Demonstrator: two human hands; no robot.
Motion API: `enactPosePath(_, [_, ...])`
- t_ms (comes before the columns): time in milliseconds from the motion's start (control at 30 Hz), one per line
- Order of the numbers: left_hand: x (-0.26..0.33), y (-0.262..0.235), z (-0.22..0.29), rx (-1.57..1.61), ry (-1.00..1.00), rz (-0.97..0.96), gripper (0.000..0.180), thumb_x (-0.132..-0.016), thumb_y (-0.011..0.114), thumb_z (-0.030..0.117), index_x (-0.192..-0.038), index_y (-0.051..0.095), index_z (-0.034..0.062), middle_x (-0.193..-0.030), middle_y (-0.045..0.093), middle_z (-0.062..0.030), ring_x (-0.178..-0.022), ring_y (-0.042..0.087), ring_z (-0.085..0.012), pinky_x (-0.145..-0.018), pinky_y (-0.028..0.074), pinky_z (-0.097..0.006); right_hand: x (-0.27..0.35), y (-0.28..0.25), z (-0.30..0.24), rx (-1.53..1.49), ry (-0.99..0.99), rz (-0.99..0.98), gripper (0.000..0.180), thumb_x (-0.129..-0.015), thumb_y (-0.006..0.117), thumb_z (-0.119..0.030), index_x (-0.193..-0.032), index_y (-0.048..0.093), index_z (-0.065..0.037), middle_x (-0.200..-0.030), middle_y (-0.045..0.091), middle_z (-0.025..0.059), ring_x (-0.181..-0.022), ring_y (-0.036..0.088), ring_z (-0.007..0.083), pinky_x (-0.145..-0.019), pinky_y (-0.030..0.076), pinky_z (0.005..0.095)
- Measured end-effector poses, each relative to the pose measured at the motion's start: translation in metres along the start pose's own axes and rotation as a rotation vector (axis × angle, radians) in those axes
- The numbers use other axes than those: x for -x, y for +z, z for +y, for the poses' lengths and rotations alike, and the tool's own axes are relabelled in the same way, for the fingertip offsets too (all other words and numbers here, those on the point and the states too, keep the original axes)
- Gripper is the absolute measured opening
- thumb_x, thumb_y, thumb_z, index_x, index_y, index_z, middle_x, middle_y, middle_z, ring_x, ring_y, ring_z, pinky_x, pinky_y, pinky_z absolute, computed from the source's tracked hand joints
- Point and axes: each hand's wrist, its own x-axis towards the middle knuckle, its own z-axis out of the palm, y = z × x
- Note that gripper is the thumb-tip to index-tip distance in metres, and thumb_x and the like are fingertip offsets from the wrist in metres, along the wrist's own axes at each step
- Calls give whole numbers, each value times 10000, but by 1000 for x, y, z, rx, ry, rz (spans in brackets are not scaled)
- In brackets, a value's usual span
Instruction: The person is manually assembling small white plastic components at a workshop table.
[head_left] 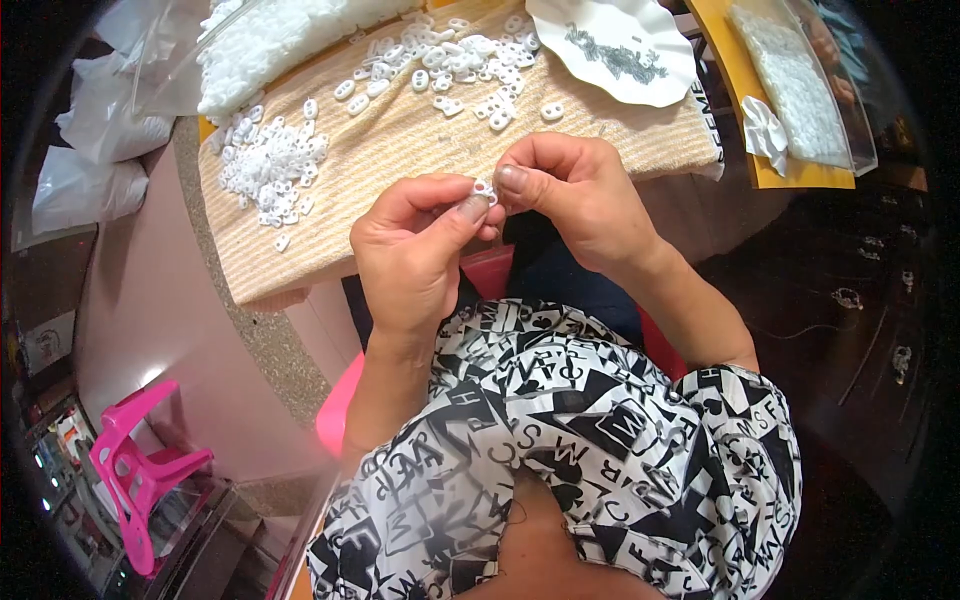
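Observation:
Between the thumb and fingers of my left hand (420, 240) is a small white plastic piece (484, 190) with two holes. My right hand (575, 190) is closed in a pinch right beside it, thumb against forefinger; whatever those fingertips hold is too small to make out. Both hands are raised over the near edge of the cloth-covered table. Beyond them, a loose spread of similar white pieces (480, 60) covers the cloth. A denser heap of small white pieces (268, 165) lies to the left. At the far right, a white wavy-edged plate (670, 85) bears many tiny dark grey bits.
A clear bag of white pieces (270, 60) lies at the back left. Another clear bag of white pieces (790, 90) rests on a yellow surface at right. White plastic bags (90, 190) stand left. A pink stool (135, 470) is on the lower left; a dark wooden cabinet (820, 290) is at right.

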Motion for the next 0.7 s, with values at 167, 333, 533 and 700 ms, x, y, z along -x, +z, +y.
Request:
enactPosePath(167, [0,0,-2,-31,25,-10,118,-733,573,-103,-845,565,-66,-820,587,-148,-681,611,-191,-594,524,-262,1,1,-1,31,-2,12,130,-841,527,-116,-816,544,10,-684,596,64,-615,598,113,-489,484,220])
enactPosePath(333, [2,2,-2,-91,43,-9,105,-735,576,-96,-834,568,-64,-821,587,-140,-683,610,-179,-594,525,-249,3,4,-6,118,-8,34,139,-831,543,-95,-814,552,43,-729,575,46,-660,567,96,-623,467,217])
enactPosePath(533, [4,2,-5,-216,131,-21,99,-735,579,-96,-827,570,-60,-808,587,-122,-686,603,-154,-599,522,-238,6,12,-2,429,-213,98,108,-828,528,-55,-769,535,34,-684,557,41,-621,548,85,-581,459,213])
enactPosePath(700, [6,2,-9,-237,184,-7,85,-736,578,-97,-810,571,-56,-803,588,-112,-679,597,-140,-591,517,-227,5,17,8,441,-323,193,80,-766,553,3,-692,540,29,-589,559,90,-536,579,122,-479,463,240])
